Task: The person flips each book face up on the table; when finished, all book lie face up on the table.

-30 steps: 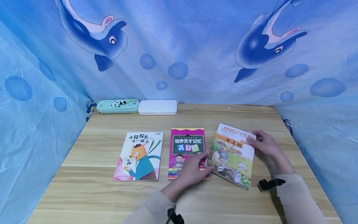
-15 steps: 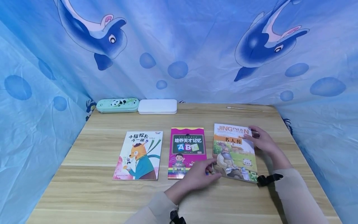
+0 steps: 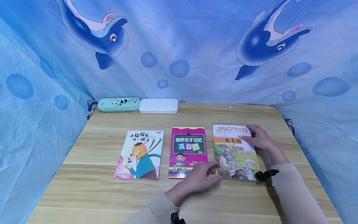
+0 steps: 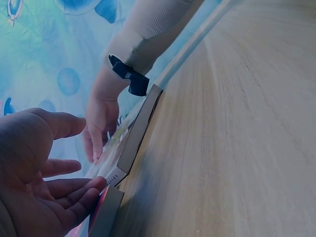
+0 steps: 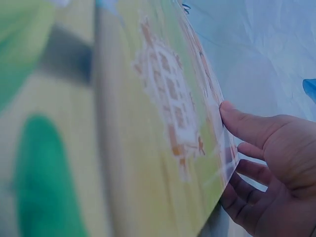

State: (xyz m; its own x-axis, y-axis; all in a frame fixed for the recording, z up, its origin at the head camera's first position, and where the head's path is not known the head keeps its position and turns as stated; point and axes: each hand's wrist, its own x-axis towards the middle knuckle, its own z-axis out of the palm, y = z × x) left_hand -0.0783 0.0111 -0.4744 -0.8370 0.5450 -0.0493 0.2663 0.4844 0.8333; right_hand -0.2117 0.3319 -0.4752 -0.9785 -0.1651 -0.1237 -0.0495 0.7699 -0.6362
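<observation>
A book with an old bearded figure and "JINGDIAN" on its cover [image 3: 234, 152] lies at the right of the wooden table. My right hand [image 3: 259, 138] pinches its upper right edge; in the right wrist view the thumb [image 5: 242, 118] is on the cover side and the fingers curl beneath. My left hand [image 3: 199, 176] is at the book's lower left edge. In the left wrist view its fingertips [image 4: 96, 185] are at the spine corner, with the thumb held apart. That hand partly covers the pink ABC book [image 3: 188, 155] in the middle.
A white book with a cartoon cat [image 3: 139, 155] lies at left. Along the back stand a green panda pencil case [image 3: 118, 105] and a white case [image 3: 158, 106]. A pencil [image 3: 246, 108] lies back right. A blue dolphin-print curtain [image 3: 195, 37] surrounds the table [image 3: 98, 199].
The bearded-figure book has turned from a slant to nearly straight, beside the pink one. My right hand has moved slightly left with it, and my left hand slid down and right along its edge.
</observation>
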